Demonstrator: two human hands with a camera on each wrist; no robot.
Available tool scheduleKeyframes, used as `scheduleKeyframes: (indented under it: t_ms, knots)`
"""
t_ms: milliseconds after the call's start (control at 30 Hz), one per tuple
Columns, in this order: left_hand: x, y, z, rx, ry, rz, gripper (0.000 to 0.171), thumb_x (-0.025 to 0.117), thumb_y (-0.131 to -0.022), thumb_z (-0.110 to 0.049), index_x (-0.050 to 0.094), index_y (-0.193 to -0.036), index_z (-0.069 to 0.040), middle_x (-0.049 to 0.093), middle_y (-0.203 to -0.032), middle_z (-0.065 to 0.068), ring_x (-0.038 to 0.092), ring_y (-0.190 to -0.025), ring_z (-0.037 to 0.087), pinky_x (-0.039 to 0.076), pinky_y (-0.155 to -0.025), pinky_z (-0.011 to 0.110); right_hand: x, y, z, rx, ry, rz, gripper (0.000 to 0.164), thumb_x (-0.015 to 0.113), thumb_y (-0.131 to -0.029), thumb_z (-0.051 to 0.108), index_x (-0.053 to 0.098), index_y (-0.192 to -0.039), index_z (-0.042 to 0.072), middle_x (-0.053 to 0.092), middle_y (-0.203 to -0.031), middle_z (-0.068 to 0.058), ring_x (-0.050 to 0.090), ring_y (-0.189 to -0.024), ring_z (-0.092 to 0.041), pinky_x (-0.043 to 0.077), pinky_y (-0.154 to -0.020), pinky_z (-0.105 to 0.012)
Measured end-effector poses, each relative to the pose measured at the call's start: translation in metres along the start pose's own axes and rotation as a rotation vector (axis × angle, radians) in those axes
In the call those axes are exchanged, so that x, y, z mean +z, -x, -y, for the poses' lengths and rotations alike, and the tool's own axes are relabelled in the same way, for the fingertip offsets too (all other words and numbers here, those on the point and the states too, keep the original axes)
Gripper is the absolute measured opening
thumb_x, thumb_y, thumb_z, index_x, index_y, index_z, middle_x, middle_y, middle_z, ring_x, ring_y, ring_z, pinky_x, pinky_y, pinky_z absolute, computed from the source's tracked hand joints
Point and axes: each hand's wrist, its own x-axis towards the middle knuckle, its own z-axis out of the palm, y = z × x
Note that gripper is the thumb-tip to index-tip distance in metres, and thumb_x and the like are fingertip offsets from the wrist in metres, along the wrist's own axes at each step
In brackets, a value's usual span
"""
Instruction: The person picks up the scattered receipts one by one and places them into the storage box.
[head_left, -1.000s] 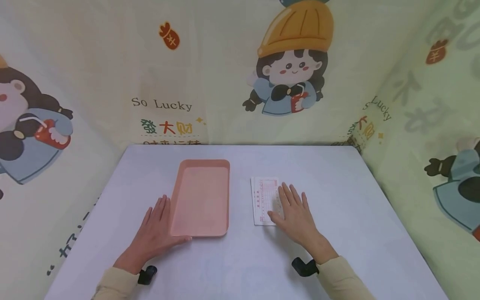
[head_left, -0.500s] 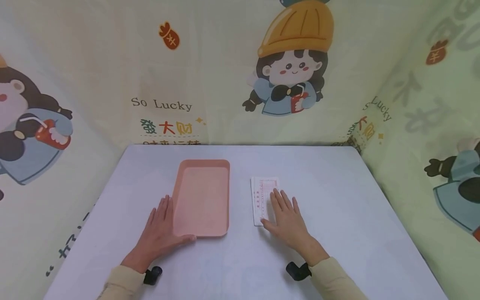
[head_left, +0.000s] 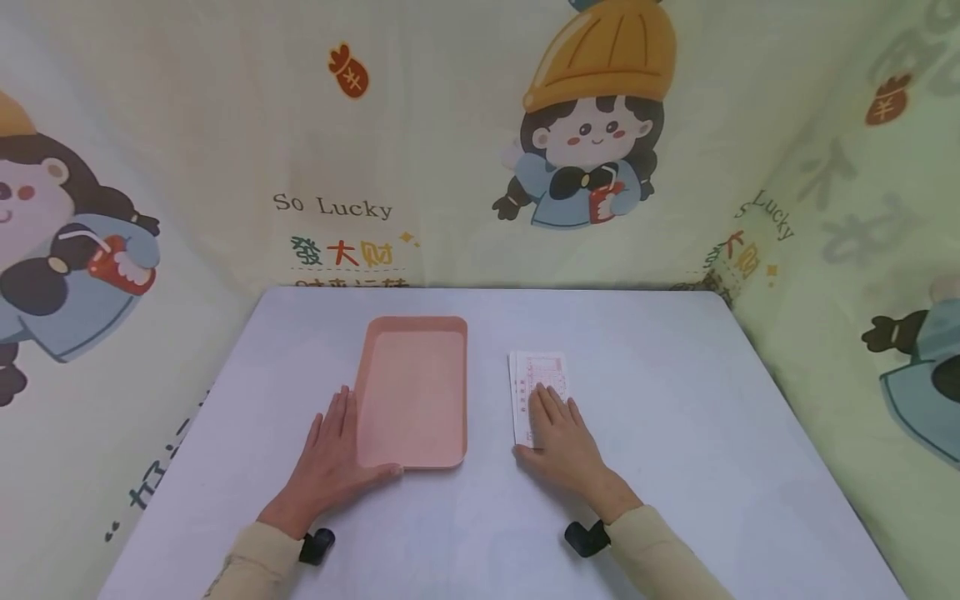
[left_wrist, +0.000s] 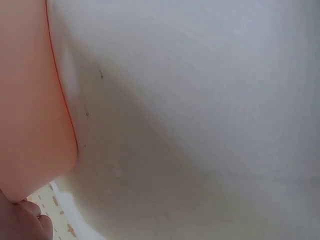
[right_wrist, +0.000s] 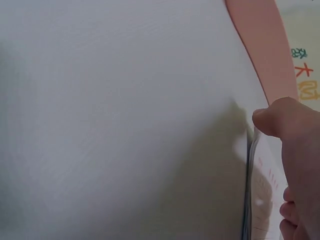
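Observation:
A shallow pink rectangular tray (head_left: 412, 392) lies left of centre on the white table. My left hand (head_left: 326, 467) is at its near left corner, fingers straight along the left side and thumb along the front edge. The left wrist view shows the tray's pink wall (left_wrist: 30, 100) beside part of that hand. To the right lies a small stack of white printed forms (head_left: 546, 371) with red lines. My right hand (head_left: 566, 458) reaches over its lower half, fingers extended. In the right wrist view the thumb (right_wrist: 285, 117) is right at the near edge of the layered forms (right_wrist: 262, 175).
A white tabletop (head_left: 675, 417) carries the tray and forms, with a strip of bare surface between them. A printed cloth with cartoon figures (head_left: 596, 125) hangs behind and at both sides. Black wrist cameras (head_left: 587, 539) sit at the beige sleeves.
My right hand has moved left, from the forms' right edge to over their lower half. My left hand has shifted slightly right at the tray's corner. The head view has turned a little.

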Motion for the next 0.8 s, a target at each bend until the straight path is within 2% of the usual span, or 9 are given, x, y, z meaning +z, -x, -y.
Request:
scheduleKeyframes:
  t_ms: [200,467,800]
  knots:
    - [0.002,0.000,-0.001,-0.007,-0.015,-0.007,0.133,0.067,-0.071,-0.078,0.010,-0.155,0.009,0.012,-0.163,0.029,0.018,-0.149,0.045,0.019,-0.117,0.065,0.002,0.003,0.002,-0.027,0.017,-0.002,0.087,0.067,-0.090,0.049,0.033,-0.152,-0.002,0.031,-0.160,-0.021,0.027,-0.150,-0.036,0.022,-0.122,-0.057]
    - [0.002,-0.001,-0.005,-0.017,-0.018,-0.001,0.132,0.067,-0.072,-0.076,0.010,-0.155,0.009,0.012,-0.162,0.029,0.018,-0.149,0.046,0.019,-0.118,0.064,0.001,0.008,0.003,-0.051,0.045,0.020,0.075,0.062,-0.095,0.044,0.037,-0.150,-0.002,0.033,-0.159,-0.020,0.030,-0.149,-0.036,0.024,-0.122,-0.056]
    - [0.000,-0.001,-0.005,-0.028,-0.023,0.014,0.131,0.066,-0.073,-0.077,0.008,-0.155,0.008,0.012,-0.162,0.030,0.017,-0.150,0.045,0.020,-0.118,0.064,0.002,0.013,0.002,-0.134,0.043,-0.022,0.059,0.059,-0.099,0.034,0.048,-0.142,-0.005,0.040,-0.154,-0.024,0.039,-0.144,-0.040,0.034,-0.117,-0.055]
